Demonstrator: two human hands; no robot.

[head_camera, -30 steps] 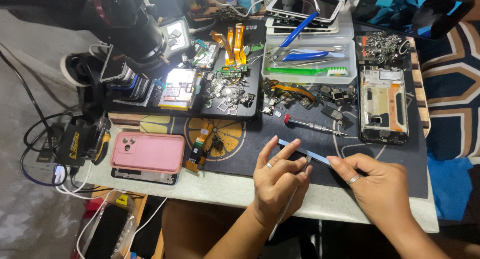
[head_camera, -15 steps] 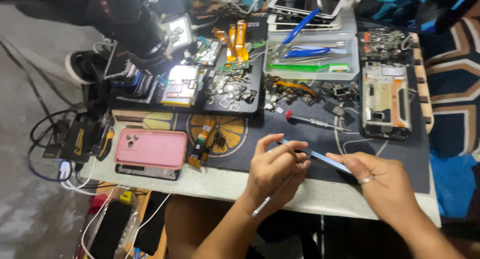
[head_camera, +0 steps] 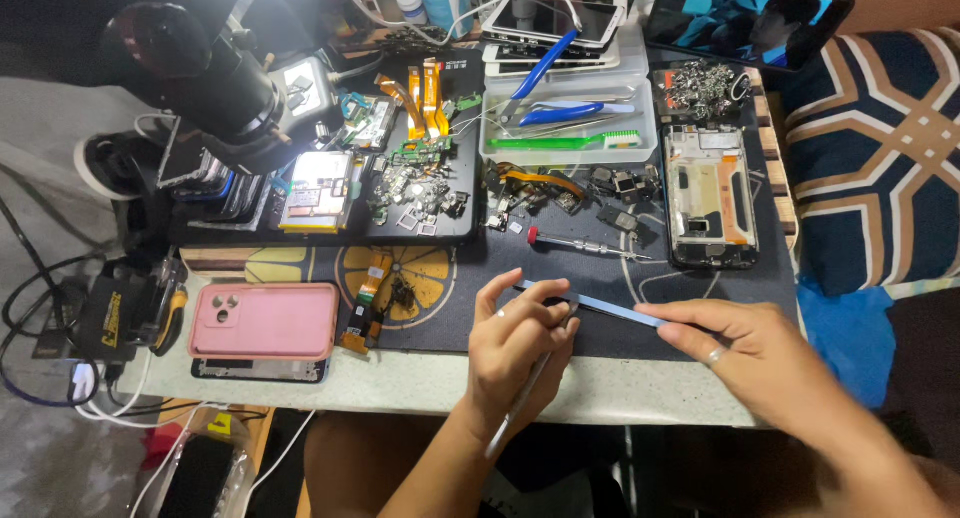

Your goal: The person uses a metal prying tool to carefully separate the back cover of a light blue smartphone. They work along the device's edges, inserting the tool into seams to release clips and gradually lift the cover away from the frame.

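Thin flat blue strip [head_camera: 600, 305] pinched by both hands' fingers [head_camera: 530, 313].

The small part under the left hand [head_camera: 515, 343] was hidden by its curled fingers; its kind could not be told. The near end of the thin metal tool [head_camera: 520, 403] ran out from under that palm, its tip covered. The far end of the blue strip [head_camera: 600, 306] sat buried in the right hand [head_camera: 755, 353]. The microscope [head_camera: 190, 73] was cut off at the top edge. The loose chips on the black tray [head_camera: 415, 193] were too small to identify. The tablet [head_camera: 750, 18] was cropped by the upper edge.
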